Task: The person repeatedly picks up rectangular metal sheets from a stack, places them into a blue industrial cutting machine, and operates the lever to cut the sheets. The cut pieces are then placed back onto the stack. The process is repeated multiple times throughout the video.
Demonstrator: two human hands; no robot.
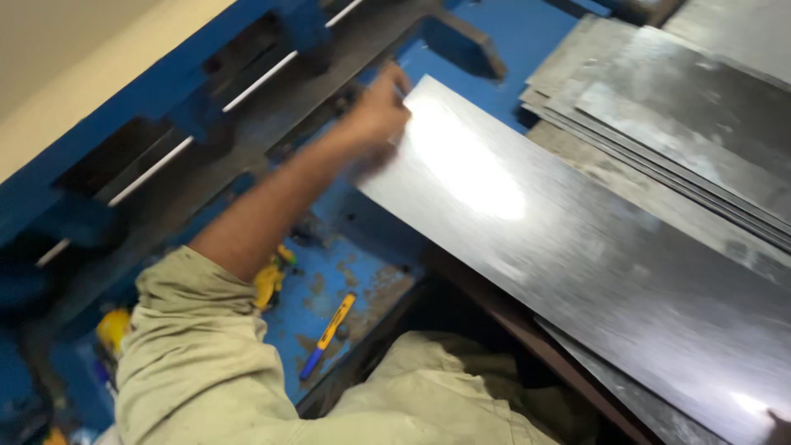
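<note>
A long metal sheet (593, 264) is lying slantwise across the blue machine bed (354, 272), its far corner pointing toward the machine's dark slot (247, 124) with the white rod (165, 156) running along it. The left hand (379, 111) is resting on that far corner, fingers curled over the sheet's end edge; it is blurred, so I cannot tell how firmly it is gripping. The sheet's left long edge is overhanging the bed's near edge, with bare blue bed lying open between sheet and slot. On the right, the sheet is lying close beside a stack of sheets (684, 115). A sliver of the right hand (779, 427) is showing at the sheet's near corner; whether it is gripping I cannot tell. A yellow-and-blue pen (328, 334) is lying on the bed, well apart from both hands.
</note>
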